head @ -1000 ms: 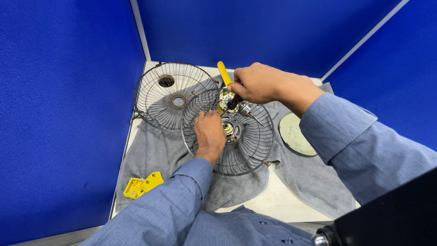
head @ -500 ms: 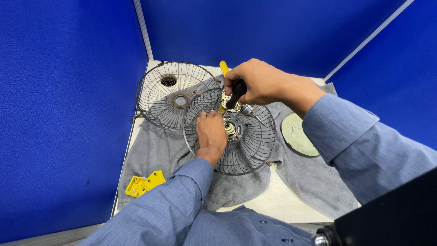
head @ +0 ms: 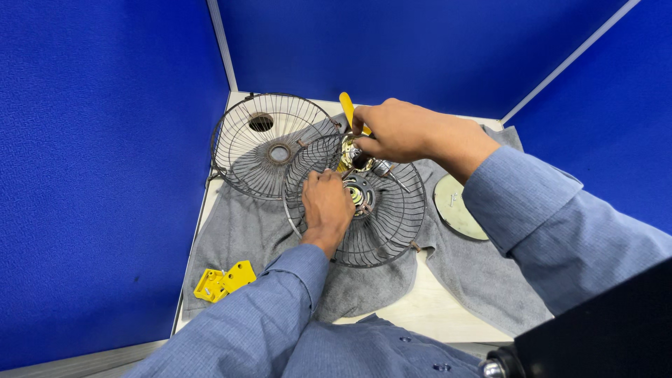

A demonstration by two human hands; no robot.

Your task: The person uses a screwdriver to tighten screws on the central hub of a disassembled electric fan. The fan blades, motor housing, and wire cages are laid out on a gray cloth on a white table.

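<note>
Grey cloth [head: 252, 231] is covering the bench [head: 434, 308], cushioning two wire fan guards; the near guard [head: 392, 224] is lying flat by the far guard [head: 259, 147]. Left hand [head: 327, 206] is pressing it flat, fingers spread near the hub, steadying it. Right hand [head: 395, 129] is pinching a yellow-handled screwdriver [head: 347, 110] over the hub.

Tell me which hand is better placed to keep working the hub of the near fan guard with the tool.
Right. The right hand already grips the yellow-handled tool just above the near fan guard's hub, while the left hand lies flat on the guard, apparently steadying it.
</note>
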